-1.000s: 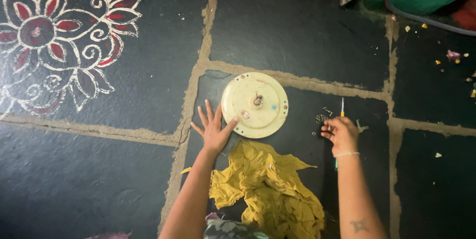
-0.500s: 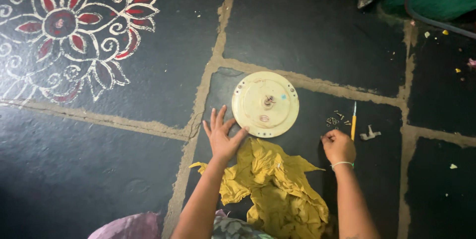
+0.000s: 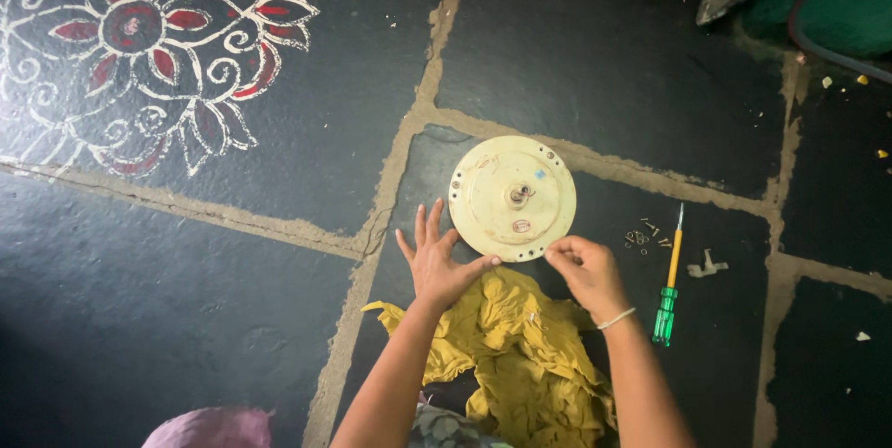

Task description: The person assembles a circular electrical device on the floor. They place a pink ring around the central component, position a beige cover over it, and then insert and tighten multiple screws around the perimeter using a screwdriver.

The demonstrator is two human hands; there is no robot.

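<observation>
The disc [image 3: 512,197] lies flat on the dark stone floor [image 3: 186,318], just right of a mortar joint and below another joint that runs diagonally behind it. It is round and cream-coloured, with a short hub at its centre and small holes along its rim.

The left hand [image 3: 435,262] rests palm down on the floor at the lower left edge of the disc. Its fingers are spread and point away from the person; the thumb reaches toward the rim and touches it or lies just beside it.

The right hand [image 3: 585,271] is at the lower right edge of the disc. Its fingers are curled together, with the fingertips at the rim. Whether they pinch the rim or some small part cannot be told. A thin pale band sits on the right wrist.

A crumpled yellow cloth [image 3: 520,355] lies on the floor between the forearms, just below the disc and partly under both hands.

A screwdriver [image 3: 671,276] with a yellow shaft and a green handle lies to the right of the right hand, apart from it, tip pointing away from the person. A small cluster of screws [image 3: 643,237] lies between the disc and the screwdriver. A small pale fitting [image 3: 706,267] lies just right of the screwdriver.

A red and white flower pattern [image 3: 149,39] is painted on the floor at upper left, well apart from the disc.
</observation>
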